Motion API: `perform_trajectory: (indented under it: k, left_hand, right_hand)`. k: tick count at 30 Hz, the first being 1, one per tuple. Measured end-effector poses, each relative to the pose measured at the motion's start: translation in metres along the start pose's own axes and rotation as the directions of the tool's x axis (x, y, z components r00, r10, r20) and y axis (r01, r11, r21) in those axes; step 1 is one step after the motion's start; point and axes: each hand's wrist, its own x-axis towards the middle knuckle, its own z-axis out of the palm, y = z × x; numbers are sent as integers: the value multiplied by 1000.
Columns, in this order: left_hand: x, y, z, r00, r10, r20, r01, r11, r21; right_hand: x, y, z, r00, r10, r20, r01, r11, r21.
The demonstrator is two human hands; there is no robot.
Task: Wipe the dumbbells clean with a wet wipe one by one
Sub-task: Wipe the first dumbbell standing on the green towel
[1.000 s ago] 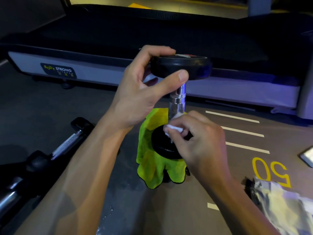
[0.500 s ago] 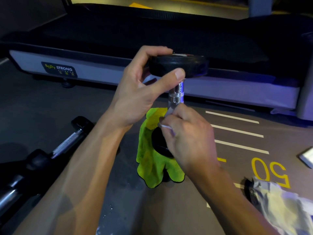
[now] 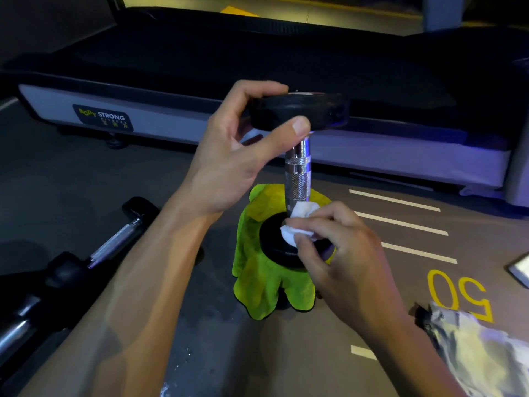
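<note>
A black dumbbell with a chrome handle (image 3: 298,173) stands upright on a green cloth (image 3: 263,287) on the floor. My left hand (image 3: 229,156) grips its upper black head between thumb and fingers. My right hand (image 3: 340,253) pinches a crumpled white wet wipe (image 3: 297,222) and presses it against the foot of the handle, on top of the lower black head. Two more dumbbells (image 3: 94,253) lie on the floor at the left, partly behind my left forearm.
A treadmill (image 3: 171,110) with a Body Strong label runs across the back. A crinkled foil wipe packet (image 3: 481,348) lies at the lower right. Yellow "50" and white lines mark the floor on the right. A flat white object (image 3: 521,270) is cut off at the right edge.
My right hand slid up the chrome handle with the wipe, then came back down to the lower head. My left hand kept its grip on the upper head.
</note>
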Motion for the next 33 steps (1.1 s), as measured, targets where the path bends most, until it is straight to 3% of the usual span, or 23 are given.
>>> perform_trajectory:
  k: [3,8,15,17,21,27,33]
  left_hand:
    - [1,0,4,1000,0,3,0,1000,-6]
    - [4,0,7,1000,-9,-1,9,1000,24]
    - [3,0,7,1000,-5,-2,5,1000,-2]
    - [2,0,8,1000,-3,12,3,1000,-1]
    - [1,2,7,1000,-4,15,4,1000,17]
    - [0,-1,8,1000,-1,-1,1,1000,-22]
    - [2,-1,11,1000,6,4,-6,1000,13]
  right_hand:
    - [13,-3,-1,998,-50,-39,52,998,32]
    - [37,-14,-6,950,-153,-274,148,988,-37]
    - [12,7,1,991,-119,-59,120,993,12]
    - [24,-2,-6,979,-181,-93,179,983,-36]
    - [44,-16,-14,924,-233,-303,220,972,-76]
    - [6,0,8,957,-156,-246,140,987,-82]
    - [36,-20,-1,895,-260,-363,275,961,-10]
